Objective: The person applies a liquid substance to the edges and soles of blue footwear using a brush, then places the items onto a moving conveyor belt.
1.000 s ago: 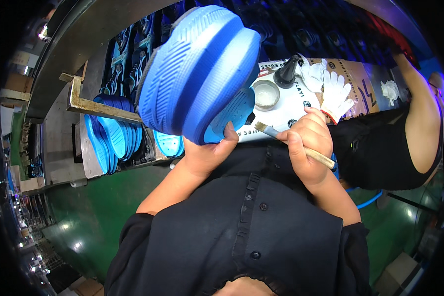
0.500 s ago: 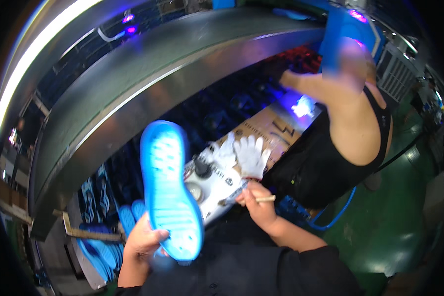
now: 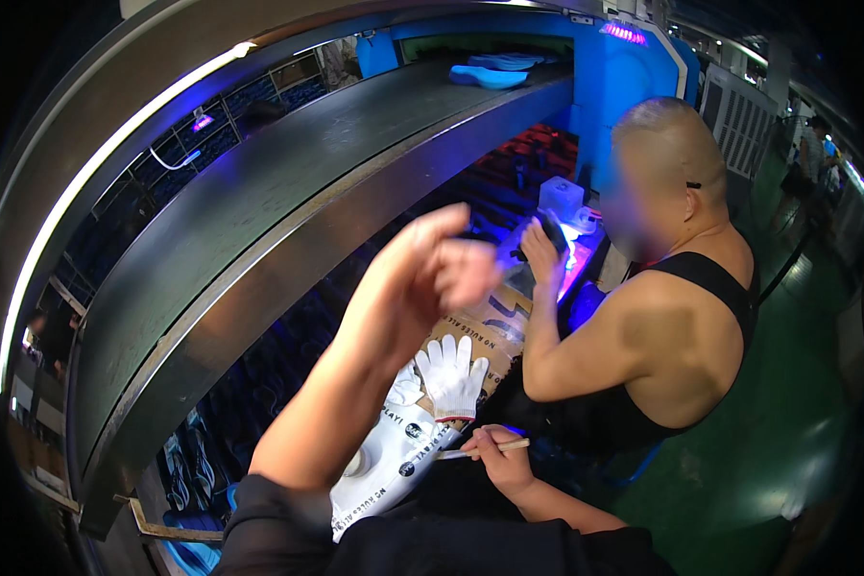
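My left hand (image 3: pixel 446 264) is raised in front of the conveyor's near side, blurred by motion, its fingers apart with nothing visible in them. Low at centre, my right hand (image 3: pixel 505 465) grips a brush (image 3: pixel 516 444) by its pale wooden handle; the brush's other end points left over white printed wrapping (image 3: pixel 394 470). Just beyond that hand lies a white knitted glove (image 3: pixel 451 379) with a red-edged cuff, on brown cardboard. A round whitish container (image 3: pixel 357 463) is partly hidden by my left forearm. Blue shoe soles (image 3: pixel 490 77) rest on the far part of the dark belt.
A long dark conveyor belt (image 3: pixel 259 202) with a metal side runs across in front. At right a co-worker (image 3: pixel 682 317) in a black top holds a dark object near a bright light. A blue machine housing (image 3: pixel 600 115) stands behind. More blue soles (image 3: pixel 192 555) lie lower left.
The blue sole has left my left hand, which has moved up and right toward the belt. My right hand still holds the brush. The view has shifted, showing soles on the far belt.
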The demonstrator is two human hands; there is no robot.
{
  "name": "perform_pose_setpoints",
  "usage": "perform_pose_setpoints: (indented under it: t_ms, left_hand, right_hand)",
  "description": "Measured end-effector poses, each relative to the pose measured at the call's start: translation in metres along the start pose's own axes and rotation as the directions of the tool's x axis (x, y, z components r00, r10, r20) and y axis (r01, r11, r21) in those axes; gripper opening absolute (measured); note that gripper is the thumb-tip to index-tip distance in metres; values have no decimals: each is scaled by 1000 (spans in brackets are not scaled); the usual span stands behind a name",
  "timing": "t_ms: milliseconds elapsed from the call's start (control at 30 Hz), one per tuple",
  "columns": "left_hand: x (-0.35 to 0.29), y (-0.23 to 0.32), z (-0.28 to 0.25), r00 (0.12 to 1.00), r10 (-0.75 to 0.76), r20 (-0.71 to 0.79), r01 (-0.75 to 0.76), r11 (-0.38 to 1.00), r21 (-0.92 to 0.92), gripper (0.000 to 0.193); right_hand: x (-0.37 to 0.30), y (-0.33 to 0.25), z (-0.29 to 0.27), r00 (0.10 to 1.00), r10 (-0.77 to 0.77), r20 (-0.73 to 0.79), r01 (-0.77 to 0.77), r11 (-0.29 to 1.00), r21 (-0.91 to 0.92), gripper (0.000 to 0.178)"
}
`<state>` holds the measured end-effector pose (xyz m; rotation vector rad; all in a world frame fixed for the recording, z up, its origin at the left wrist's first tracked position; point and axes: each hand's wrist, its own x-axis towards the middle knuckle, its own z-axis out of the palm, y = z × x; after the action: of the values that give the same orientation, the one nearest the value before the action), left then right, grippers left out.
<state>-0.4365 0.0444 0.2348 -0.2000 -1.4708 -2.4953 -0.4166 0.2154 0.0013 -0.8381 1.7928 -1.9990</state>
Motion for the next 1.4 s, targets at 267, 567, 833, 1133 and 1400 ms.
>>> perform_pose_setpoints:
  t_ms: [267, 567, 833, 1133, 1400]
  left_hand:
    - [-138, 43, 34, 664, 350, 661, -470, 883, 4, 28]
    - [-209, 45, 65, 756, 385, 529, -396, 913, -97, 25]
    - [-265, 55, 51, 742, 434, 511, -456, 886, -89, 26]
    - [-402, -5, -90, 702, 241, -670, 474, 544, 692, 32]
    - [-479, -83, -166, 269, 326, -907, 957, -197, 213, 36]
  right_hand:
    - [-2, 0, 31, 988, 32, 153, -34, 999, 15, 33]
    - [-26, -13, 65, 976, 53, 213, -71, 994, 77, 32]
    - [-31, -22, 98, 955, 75, 288, -111, 988, 111, 33]
    - [-29, -4, 96, 978, 125, 164, -141, 986, 87, 35]
    - [-4, 3, 121, 956, 202, 210, -221, 973, 69, 37]
